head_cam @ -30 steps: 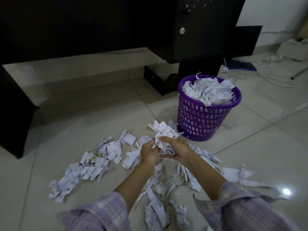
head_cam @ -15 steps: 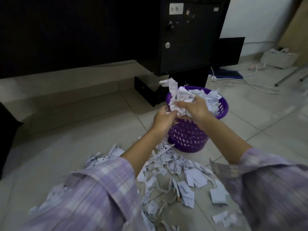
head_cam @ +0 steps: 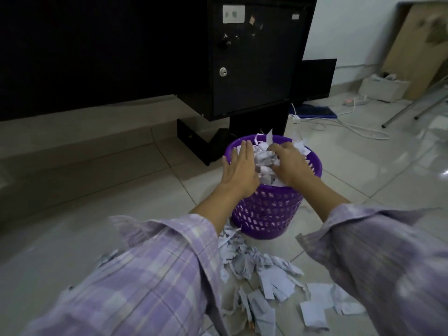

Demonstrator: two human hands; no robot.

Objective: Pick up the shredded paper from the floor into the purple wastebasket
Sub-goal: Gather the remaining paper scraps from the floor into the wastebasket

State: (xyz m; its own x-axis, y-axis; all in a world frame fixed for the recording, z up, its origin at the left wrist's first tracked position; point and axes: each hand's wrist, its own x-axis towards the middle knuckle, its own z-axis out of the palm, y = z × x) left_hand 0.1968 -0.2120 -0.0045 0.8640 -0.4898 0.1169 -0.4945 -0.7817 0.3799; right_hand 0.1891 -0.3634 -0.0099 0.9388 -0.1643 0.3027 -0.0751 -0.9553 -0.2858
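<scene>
The purple wastebasket (head_cam: 266,214) stands on the tiled floor, heaped with white shredded paper (head_cam: 264,158). My left hand (head_cam: 238,169) lies flat on the left side of the heap, fingers spread. My right hand (head_cam: 292,166) rests on the right side, fingers curled over the shreds. A bunch of paper sits between both palms on top of the heap. More shredded paper (head_cam: 261,282) lies scattered on the floor in front of the basket, between my purple checked sleeves.
A black desk with a locked cabinet (head_cam: 249,64) stands right behind the basket, its foot (head_cam: 201,144) at the basket's left. White cables (head_cam: 344,124), a power strip and a box lie at the back right, with metal legs (head_cam: 412,107) slanting there.
Both hands lifted a bunch of shreds from the floor, carried it up to the basket and now press flat on the heap with fingers loosened.
</scene>
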